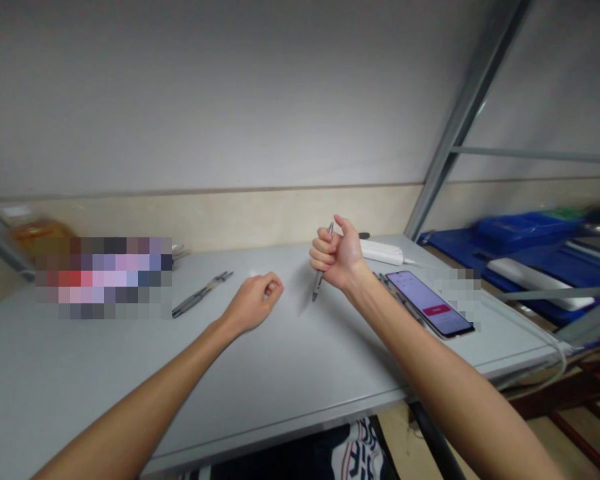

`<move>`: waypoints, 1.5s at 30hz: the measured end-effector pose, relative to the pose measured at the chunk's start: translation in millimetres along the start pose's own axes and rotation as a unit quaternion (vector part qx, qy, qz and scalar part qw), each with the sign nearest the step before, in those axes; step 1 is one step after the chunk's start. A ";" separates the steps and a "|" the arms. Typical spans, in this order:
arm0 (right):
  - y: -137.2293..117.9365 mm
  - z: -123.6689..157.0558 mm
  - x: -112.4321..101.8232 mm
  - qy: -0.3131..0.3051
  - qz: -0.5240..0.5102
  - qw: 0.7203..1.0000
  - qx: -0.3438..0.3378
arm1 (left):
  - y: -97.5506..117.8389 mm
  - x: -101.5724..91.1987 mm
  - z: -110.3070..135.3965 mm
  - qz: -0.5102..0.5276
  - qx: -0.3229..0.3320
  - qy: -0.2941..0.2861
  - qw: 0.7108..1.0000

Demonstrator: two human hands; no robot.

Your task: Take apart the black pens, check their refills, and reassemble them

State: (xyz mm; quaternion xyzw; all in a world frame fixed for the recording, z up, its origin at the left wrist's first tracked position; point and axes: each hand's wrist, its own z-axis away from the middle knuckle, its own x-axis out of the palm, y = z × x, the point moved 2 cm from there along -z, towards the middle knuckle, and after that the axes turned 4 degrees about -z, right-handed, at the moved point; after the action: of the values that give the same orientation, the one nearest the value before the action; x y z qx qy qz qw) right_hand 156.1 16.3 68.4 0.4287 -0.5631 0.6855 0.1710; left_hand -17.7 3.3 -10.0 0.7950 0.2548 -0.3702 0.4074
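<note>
Bare forearms are extending across a grey desk. The right hand is gripping a slanting pen over the desk, fingers wrapped around it; the left hand is curling loosely closed, holding nothing visible, beside paired lying pens.

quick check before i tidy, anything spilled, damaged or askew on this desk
Nothing stands out: no spill or damage shows on the flat, pale grey desktop. The bare right hand holds a slim grey pen aslant. Pixelated areas can't be judged.
</note>
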 end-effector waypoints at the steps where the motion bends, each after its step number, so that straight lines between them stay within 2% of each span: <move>1: 0.5 -0.4 -0.3 0.003 -0.001 1.000 -0.002 | 0.2 -0.1 0.0 -0.002 0.001 -0.001 1.000; 14: -1.4 -0.2 0.7 0.022 0.012 1.000 -0.016 | -0.3 0.6 0.1 -0.015 0.004 -0.008 1.000; 21: 2.7 -0.3 -2.9 0.003 0.014 1.000 -0.001 | -0.2 0.0 -0.7 0.003 -0.007 -0.015 1.000; 28: 3.2 0.2 -4.1 0.020 0.015 1.000 -0.011 | -1.3 0.9 -0.4 0.006 -0.005 -0.011 1.000; 38: 3.7 0.1 -5.0 0.010 0.018 1.000 -0.002 | -0.4 1.9 -0.9 0.018 -0.010 -0.018 1.000; 45: -14.2 3.2 -3.4 -0.010 0.045 0.997 -0.061 | -1.9 1.1 -0.7 0.021 -0.013 -0.023 0.999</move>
State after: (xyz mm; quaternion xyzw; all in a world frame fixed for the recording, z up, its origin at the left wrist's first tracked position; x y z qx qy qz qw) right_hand 169.4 18.6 74.7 0.3982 -0.6242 0.6529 0.1598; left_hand -18.1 5.0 -11.4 0.7865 0.2332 -0.3759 0.4310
